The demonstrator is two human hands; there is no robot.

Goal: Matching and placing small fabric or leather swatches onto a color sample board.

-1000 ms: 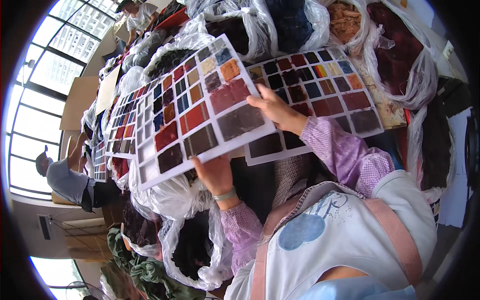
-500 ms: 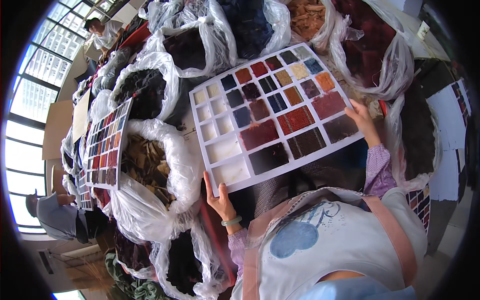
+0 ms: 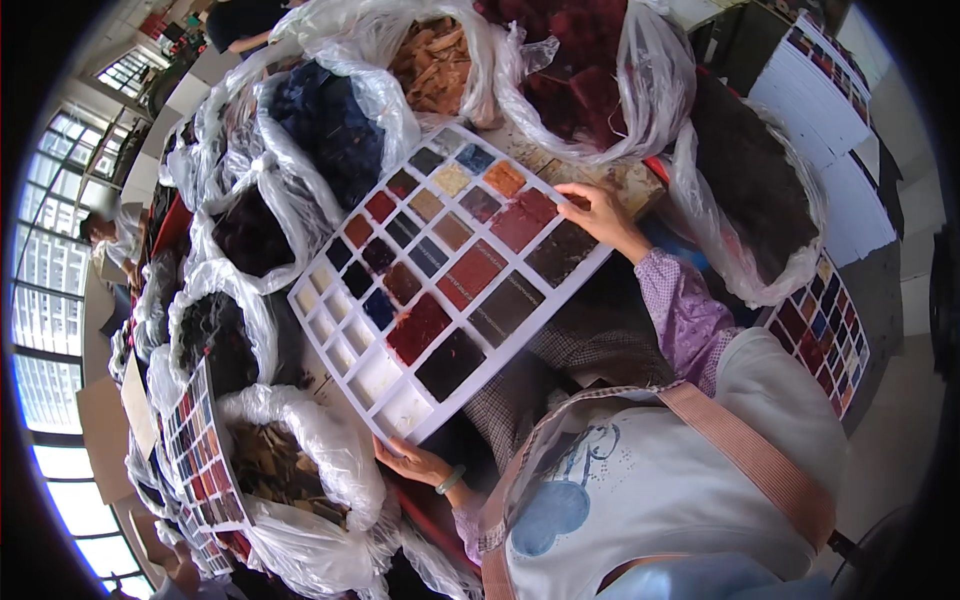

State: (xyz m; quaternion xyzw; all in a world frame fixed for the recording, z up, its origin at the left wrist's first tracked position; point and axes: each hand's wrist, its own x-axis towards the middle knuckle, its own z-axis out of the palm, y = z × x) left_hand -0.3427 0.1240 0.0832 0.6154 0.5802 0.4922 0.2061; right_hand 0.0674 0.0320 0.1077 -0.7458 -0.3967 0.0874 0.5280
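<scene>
A white sample board (image 3: pixel 492 354) is held tilted in front of my lap, between both hands. Rectangular openings divide it. Most are filled with fuzzy or woven swatches in red, black, navy, orange, cream and brown, while those along its left edge show plain white. My right hand (image 3: pixel 606 222) is closed on the far right corner, fingers over the rim beside a dark brown swatch. At the near left corner my left hand (image 3: pixel 415 463) grips the lower edge, its thumb at the rim and the other fingers partly hidden beneath. A pale bangle circles my left wrist.
Plastic bags surround me, holding orange-brown scraps (image 3: pixel 435 65), dark red fibre (image 3: pixel 575 95), blue fibre (image 3: pixel 325 125), grey-brown fibre (image 3: pixel 755 185) and brown pieces (image 3: pixel 280 468). Another swatch board (image 3: pixel 207 450) leans at left; one more (image 3: pixel 825 335) stands at right. A co-worker (image 3: pixel 120 238) is far left.
My view has turned, so the bags and windows sit differently in the picture. The sample board appears farther left and more slanted. Both hands keep their hold on it.
</scene>
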